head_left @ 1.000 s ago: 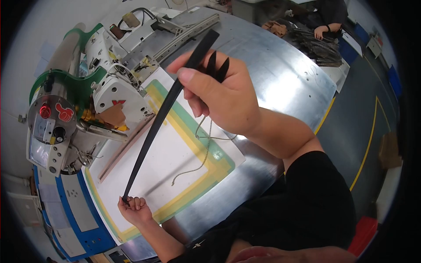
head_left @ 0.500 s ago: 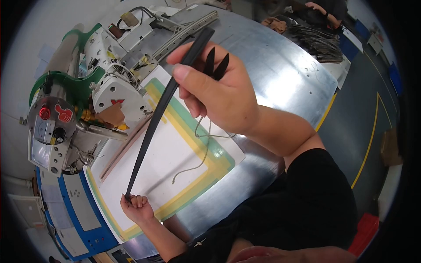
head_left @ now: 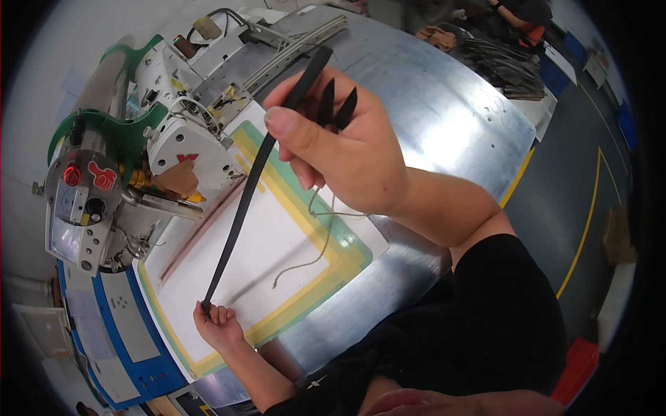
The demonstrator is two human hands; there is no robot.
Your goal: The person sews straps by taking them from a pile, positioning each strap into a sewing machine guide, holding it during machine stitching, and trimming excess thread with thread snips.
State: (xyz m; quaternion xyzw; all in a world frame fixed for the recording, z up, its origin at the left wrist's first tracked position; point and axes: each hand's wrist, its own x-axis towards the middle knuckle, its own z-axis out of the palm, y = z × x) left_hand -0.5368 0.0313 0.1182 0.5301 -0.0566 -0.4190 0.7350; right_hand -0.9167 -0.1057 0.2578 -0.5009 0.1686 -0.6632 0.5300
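Observation:
A long, narrow black strip (head_left: 248, 196) is stretched at a slant between my two hands, above the white work board (head_left: 243, 267). My left hand (head_left: 220, 324) is closed on its lower end. Near the upper end, my right hand (head_left: 347, 142) pinches it between thumb and forefinger. Two black pointed blades, apparently thread snips (head_left: 336, 107), stick out of the same right hand, their handles hidden in the palm. A thin cord (head_left: 326, 239) hangs below that hand across the board.
A white sewing machine (head_left: 187, 139) with green parts stands at the left, beside a blue panel (head_left: 132, 340). Behind lies a shiny metal table (head_left: 416, 76) with a pile of dark strips (head_left: 503, 66). A co-worker's arm (head_left: 510, 14) shows at the top right.
The strip has turned slightly and looks narrower and smoother. My right hand has shifted a little left, my left hand slightly right and up. Both still grip the strip.

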